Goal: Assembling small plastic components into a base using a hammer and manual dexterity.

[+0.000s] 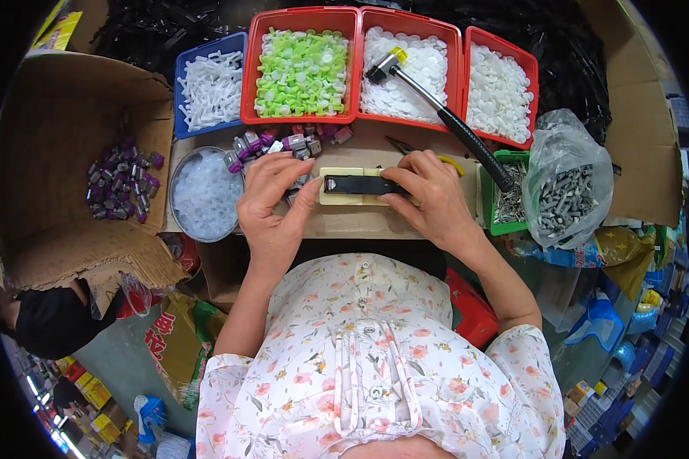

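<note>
A narrow black plastic piece [356, 185] lies lengthwise on a cream-coloured block [341, 200] in front of me. The thumb and fingers of my right hand [434, 191] pinch its right end. My left hand [272, 203] is at the block's left end, thumb tip by the edge, fingers apart and curved, with nothing seen in them. Behind my left fingers lies a loose pile of purple and grey metal parts [302, 141]. Yellow-handled pliers [453, 164] lie partly hidden behind my right hand.
Red bins hold green-and-white [302, 76], white round [402, 76] and white small parts [499, 88]; a hammer [452, 118] rests across them. Around are a blue bin [209, 92], a round tub [204, 193], a green bin of pins [509, 195], a plastic bag [570, 183] and a cardboard box [69, 92].
</note>
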The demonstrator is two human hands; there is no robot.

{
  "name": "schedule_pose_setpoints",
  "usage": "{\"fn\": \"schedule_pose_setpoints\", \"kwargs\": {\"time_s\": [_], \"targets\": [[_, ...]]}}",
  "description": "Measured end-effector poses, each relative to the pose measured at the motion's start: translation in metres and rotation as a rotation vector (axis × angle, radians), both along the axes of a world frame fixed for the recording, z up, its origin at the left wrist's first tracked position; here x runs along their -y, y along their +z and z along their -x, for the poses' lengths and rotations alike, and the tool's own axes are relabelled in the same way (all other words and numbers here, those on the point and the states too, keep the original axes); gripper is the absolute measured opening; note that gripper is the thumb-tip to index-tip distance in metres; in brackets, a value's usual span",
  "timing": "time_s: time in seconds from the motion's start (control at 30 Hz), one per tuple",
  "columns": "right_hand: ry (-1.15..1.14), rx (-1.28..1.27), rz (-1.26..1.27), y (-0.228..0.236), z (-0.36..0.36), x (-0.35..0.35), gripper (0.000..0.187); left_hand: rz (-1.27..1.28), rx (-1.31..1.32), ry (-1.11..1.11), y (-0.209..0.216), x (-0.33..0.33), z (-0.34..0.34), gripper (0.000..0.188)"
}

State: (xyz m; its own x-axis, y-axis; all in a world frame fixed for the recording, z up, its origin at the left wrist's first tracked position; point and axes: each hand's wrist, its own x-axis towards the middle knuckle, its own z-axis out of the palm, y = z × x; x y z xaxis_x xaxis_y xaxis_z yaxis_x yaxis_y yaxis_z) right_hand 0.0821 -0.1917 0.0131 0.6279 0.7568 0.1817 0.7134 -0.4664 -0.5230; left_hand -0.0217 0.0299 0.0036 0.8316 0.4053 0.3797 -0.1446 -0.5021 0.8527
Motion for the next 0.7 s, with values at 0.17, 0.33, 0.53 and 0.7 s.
{"fn": "schedule_pose_setpoints", "kwargs": {"time_s": [0.17,0.33,0.53,0.7], "targets": [[0.002,-0.033,0.017,0.0,-0.001,-0.001,0.033,-0.197,0.014,-0.077,0.0,0.008,-0.003,0.025],[0.011,0.008,0.025,-0.001,0.0,-0.001,0.034,-0.4,0.104,-0.186,-0.013,0.031,-0.009,0.024],[0.048,-0.034,-0.014,0.022,-0.017,0.006,0.034,-0.586,0.139,-0.354,-0.039,0.043,-0.008,0.032],[-0.367,0.237,0.223,0.04,-0.052,0.019,0.028,-0.627,0.196,-0.337,-0.045,0.045,-0.01,0.035]]}}
